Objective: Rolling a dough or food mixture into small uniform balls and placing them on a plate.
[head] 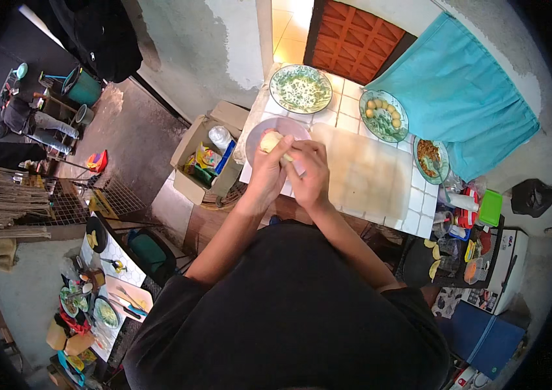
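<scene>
Both hands meet over a round pinkish plate (255,129) on the white tiled counter. A pale yellow lump, seemingly dough (271,141), sits in the fingers of my left hand (267,175). My right hand (311,168) curls against the lump's near side, its fingertips bunched at the edge. Part of the lump is hidden by the thumbs and fingers. To the right of the hands lies a flat beige board or mat (364,173). A patterned enamel bowl (300,105) with pale bits stands beyond the plate. Another enamel bowl (376,131) holds several yellow balls (396,117).
A third bowl (439,173) contains a brown crumbly filling (427,153). Left of the counter stands an open cardboard box (188,187) with packets. At right are a black pan (415,265) with pale half-moon pieces and a stove (505,263). A person (22,114) is far left.
</scene>
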Tool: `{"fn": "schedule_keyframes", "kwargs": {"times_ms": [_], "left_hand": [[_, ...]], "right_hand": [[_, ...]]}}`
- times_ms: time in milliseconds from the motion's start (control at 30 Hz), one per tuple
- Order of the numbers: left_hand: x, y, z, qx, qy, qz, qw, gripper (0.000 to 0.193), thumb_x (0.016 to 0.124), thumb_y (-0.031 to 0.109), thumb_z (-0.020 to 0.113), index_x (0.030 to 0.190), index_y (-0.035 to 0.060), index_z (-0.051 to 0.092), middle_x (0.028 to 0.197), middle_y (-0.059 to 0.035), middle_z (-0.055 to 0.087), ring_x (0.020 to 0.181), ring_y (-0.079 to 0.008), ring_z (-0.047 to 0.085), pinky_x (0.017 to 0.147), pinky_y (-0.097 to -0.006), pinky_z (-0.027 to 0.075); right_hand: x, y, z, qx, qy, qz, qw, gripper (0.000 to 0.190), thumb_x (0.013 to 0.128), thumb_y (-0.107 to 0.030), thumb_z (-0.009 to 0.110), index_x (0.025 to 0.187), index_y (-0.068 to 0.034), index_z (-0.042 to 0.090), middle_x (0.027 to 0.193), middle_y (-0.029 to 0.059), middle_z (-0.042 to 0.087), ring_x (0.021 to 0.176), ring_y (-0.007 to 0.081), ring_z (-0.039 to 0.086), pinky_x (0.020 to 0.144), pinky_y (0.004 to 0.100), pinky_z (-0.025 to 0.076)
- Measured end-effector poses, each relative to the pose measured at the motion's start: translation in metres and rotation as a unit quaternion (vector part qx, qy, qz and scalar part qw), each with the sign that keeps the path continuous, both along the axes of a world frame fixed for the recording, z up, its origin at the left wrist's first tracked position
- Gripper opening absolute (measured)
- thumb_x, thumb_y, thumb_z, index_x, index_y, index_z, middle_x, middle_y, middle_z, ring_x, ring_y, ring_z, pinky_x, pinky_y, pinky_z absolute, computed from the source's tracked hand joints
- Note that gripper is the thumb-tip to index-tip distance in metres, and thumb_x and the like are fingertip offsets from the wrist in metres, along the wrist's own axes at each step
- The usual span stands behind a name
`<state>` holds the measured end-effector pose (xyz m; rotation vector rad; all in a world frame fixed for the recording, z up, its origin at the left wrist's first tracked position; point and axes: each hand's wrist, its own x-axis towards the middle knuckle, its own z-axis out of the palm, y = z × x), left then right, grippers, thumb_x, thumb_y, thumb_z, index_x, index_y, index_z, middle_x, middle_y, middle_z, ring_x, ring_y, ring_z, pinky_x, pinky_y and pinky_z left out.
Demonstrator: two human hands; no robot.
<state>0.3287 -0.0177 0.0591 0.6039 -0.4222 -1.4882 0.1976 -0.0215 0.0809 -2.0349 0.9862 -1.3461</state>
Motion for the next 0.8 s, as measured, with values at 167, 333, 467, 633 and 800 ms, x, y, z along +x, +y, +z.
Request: {"fn": "schedule_keyframes", "kwargs": {"times_ms": [167, 333, 467, 633, 800], "left_hand": [[0.008, -0.010, 0.027, -0.004, -0.113, 0.099, 0.989, 0.033, 0.098, 0.010, 0.073, 0.124, 0.0064, 0.053, 0.127, -0.0099, 0.066, 0.111, -0.0150, 0.065, 0.094, -0.0302, 0.054], [0.037, -0.002, 0.026, 0.031, -0.255, 0.011, 0.966, 0.038, 0.097, 0.013, 0.075, 0.132, 0.0071, 0.060, 0.098, -0.0069, 0.073, 0.072, -0.0121, 0.068, 0.058, -0.0254, 0.055], [0.047, -0.003, 0.022, 0.046, -0.374, -0.094, 0.921, 0.023, 0.096, 0.014, 0.077, 0.117, 0.0065, 0.069, 0.090, -0.0036, 0.071, 0.062, -0.0090, 0.063, 0.053, -0.0237, 0.050], [0.047, -0.007, 0.014, -0.025, -0.492, -0.141, 0.859, 0.019, 0.095, 0.017, 0.075, 0.110, 0.0058, 0.071, 0.081, 0.0001, 0.066, 0.070, -0.0071, 0.058, 0.058, -0.0271, 0.047], [0.043, -0.002, 0.037, -0.063, -0.576, -0.109, 0.808, 0.024, 0.095, 0.019, 0.068, 0.111, 0.0018, 0.070, 0.087, -0.0034, 0.070, 0.078, -0.0126, 0.064, 0.071, -0.0322, 0.053]], "right_hand": [[-0.005, -0.009, -0.002, -0.064, 0.146, 0.093, 0.983, 0.037, 0.091, -0.008, 0.069, 0.128, -0.004, 0.072, 0.140, 0.0135, 0.067, 0.132, 0.0375, 0.053, 0.113, 0.0481, 0.040], [-0.051, -0.048, 0.073, 0.063, 0.196, 0.189, 0.960, 0.033, 0.093, -0.013, 0.072, 0.126, -0.012, 0.074, 0.136, 0.0094, 0.069, 0.131, 0.0293, 0.059, 0.110, 0.0429, 0.046], [-0.039, -0.058, 0.091, 0.023, 0.166, 0.225, 0.960, 0.031, 0.097, -0.015, 0.069, 0.127, -0.012, 0.073, 0.133, 0.0087, 0.069, 0.118, 0.0304, 0.066, 0.101, 0.0397, 0.053], [-0.015, -0.063, 0.087, -0.011, 0.262, 0.291, 0.920, 0.032, 0.097, -0.019, 0.070, 0.128, -0.012, 0.073, 0.127, 0.0114, 0.070, 0.111, 0.0314, 0.068, 0.097, 0.0401, 0.054], [-0.007, -0.072, 0.065, 0.045, 0.253, 0.299, 0.919, 0.035, 0.091, -0.021, 0.077, 0.126, -0.012, 0.075, 0.107, 0.0120, 0.068, 0.097, 0.0312, 0.067, 0.087, 0.0408, 0.054]]}}
